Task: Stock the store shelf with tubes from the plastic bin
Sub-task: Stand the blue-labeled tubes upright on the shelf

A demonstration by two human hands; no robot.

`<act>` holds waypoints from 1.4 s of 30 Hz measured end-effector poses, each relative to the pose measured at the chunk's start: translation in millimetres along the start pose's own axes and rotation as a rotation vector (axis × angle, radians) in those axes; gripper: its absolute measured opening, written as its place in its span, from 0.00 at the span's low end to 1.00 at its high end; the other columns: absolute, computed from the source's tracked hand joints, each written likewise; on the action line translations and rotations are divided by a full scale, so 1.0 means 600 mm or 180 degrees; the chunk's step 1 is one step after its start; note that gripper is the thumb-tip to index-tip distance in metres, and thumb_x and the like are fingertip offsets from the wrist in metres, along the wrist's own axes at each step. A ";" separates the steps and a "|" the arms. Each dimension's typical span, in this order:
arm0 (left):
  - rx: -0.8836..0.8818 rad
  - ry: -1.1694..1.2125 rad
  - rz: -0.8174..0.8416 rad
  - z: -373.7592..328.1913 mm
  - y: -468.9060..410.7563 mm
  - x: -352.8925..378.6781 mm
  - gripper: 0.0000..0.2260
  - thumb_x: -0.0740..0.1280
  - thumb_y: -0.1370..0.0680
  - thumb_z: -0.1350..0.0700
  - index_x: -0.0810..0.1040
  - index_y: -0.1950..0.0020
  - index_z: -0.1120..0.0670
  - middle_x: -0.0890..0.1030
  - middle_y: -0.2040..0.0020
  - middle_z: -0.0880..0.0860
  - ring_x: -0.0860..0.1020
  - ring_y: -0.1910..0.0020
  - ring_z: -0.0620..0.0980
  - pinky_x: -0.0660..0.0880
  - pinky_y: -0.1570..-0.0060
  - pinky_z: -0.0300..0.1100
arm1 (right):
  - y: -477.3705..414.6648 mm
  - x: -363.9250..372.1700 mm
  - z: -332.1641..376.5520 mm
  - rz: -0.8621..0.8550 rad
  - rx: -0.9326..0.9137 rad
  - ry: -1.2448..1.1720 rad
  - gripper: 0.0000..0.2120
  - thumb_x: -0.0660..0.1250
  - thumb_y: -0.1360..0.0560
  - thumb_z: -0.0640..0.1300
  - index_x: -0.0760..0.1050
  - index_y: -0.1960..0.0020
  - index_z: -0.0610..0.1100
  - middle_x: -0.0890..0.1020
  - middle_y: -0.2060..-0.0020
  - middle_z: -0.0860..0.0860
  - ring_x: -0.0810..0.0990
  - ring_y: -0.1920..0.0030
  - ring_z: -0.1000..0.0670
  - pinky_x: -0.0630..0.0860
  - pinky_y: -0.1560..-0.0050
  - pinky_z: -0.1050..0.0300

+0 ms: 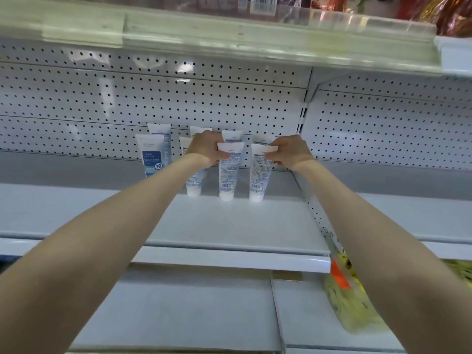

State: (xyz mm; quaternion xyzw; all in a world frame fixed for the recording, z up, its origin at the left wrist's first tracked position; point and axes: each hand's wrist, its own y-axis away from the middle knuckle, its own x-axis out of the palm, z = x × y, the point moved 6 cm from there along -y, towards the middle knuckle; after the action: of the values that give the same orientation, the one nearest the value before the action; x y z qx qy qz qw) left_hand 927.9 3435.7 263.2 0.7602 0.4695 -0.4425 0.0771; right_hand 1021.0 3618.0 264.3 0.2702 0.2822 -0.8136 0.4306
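Note:
Several white tubes with blue labels stand cap-down on the grey shelf [229, 226], near the pegboard back wall. My left hand [205, 148] grips the crimped top of one front-row tube [229, 172]. My right hand [291, 152] pinches the top of the tube beside it [260, 175]. Both tubes rest upright with their white caps on the shelf. A tube with its blue front label showing [150, 157] stands at the left of the group. More tubes stand behind, partly hidden by my hands. The plastic bin is out of view.
A perforated white back panel [178, 98] closes the shelf behind. Another shelf [229, 29] hangs overhead with goods on it. A shelf divider post [302, 118] stands just right of the tubes. Yellow packaged goods [350, 302] lie on the lower shelf at right.

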 end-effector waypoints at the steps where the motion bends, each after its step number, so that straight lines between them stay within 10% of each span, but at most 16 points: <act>1: -0.0007 0.0033 0.0001 0.001 0.002 -0.001 0.15 0.71 0.29 0.61 0.69 0.70 0.51 0.74 0.69 0.50 0.79 0.60 0.55 0.79 0.52 0.47 | 0.001 0.000 0.002 0.0008 -0.0010 0.0057 0.15 0.71 0.31 0.38 0.79 0.45 0.38 0.81 0.57 0.45 0.80 0.59 0.49 0.81 0.49 0.49; 4: -0.0071 0.0073 0.0028 0.001 0.008 -0.003 0.05 0.71 0.28 0.60 0.78 0.54 0.55 0.81 0.60 0.56 0.79 0.55 0.55 0.76 0.50 0.44 | 0.006 -0.002 0.006 0.0031 0.0007 0.0203 0.18 0.71 0.31 0.39 0.77 0.42 0.39 0.81 0.55 0.46 0.81 0.57 0.49 0.81 0.53 0.54; 8: -0.0153 0.0122 0.0060 -0.005 0.017 -0.014 0.19 0.71 0.27 0.57 0.74 0.38 0.56 0.78 0.53 0.55 0.75 0.53 0.52 0.71 0.52 0.38 | 0.016 -0.013 0.014 0.0049 0.0000 0.0454 0.20 0.71 0.30 0.41 0.75 0.39 0.44 0.81 0.48 0.46 0.77 0.55 0.50 0.72 0.62 0.65; 18: -0.0108 0.0047 0.0174 -0.032 0.066 -0.080 0.23 0.73 0.30 0.51 0.75 0.37 0.53 0.77 0.39 0.54 0.77 0.44 0.53 0.70 0.49 0.38 | 0.056 -0.059 0.086 0.0084 -0.0126 0.1040 0.21 0.70 0.28 0.47 0.73 0.37 0.46 0.75 0.37 0.47 0.72 0.37 0.46 0.71 0.43 0.58; 26: 0.0045 -0.0197 0.0444 0.006 0.153 -0.187 0.24 0.73 0.30 0.45 0.73 0.37 0.49 0.78 0.43 0.52 0.76 0.48 0.50 0.72 0.50 0.41 | 0.132 0.007 0.213 0.0560 -0.0488 0.0886 0.19 0.73 0.29 0.46 0.76 0.41 0.43 0.80 0.47 0.45 0.78 0.59 0.50 0.71 0.66 0.65; 33: 0.0075 -0.0170 0.0620 0.062 0.218 -0.246 0.25 0.73 0.29 0.49 0.73 0.35 0.55 0.79 0.45 0.54 0.77 0.50 0.50 0.70 0.51 0.40 | 0.167 0.091 0.286 0.0688 -0.0661 0.0771 0.17 0.72 0.28 0.43 0.76 0.41 0.39 0.81 0.48 0.43 0.80 0.56 0.47 0.78 0.49 0.53; 42: -0.0414 -0.0241 0.1040 0.349 0.368 -0.342 0.26 0.72 0.29 0.46 0.72 0.35 0.53 0.80 0.43 0.55 0.78 0.47 0.52 0.72 0.46 0.43 | 0.267 0.385 0.393 0.1185 -0.0393 0.0458 0.19 0.72 0.29 0.44 0.76 0.42 0.36 0.81 0.53 0.43 0.78 0.61 0.48 0.72 0.65 0.61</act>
State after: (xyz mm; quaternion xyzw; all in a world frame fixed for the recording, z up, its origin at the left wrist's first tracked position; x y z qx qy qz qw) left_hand 940.5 3071.0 225.5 0.8025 0.3642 -0.4211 0.2146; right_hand 999.6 3253.0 234.6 0.3483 0.3067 -0.6798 0.5679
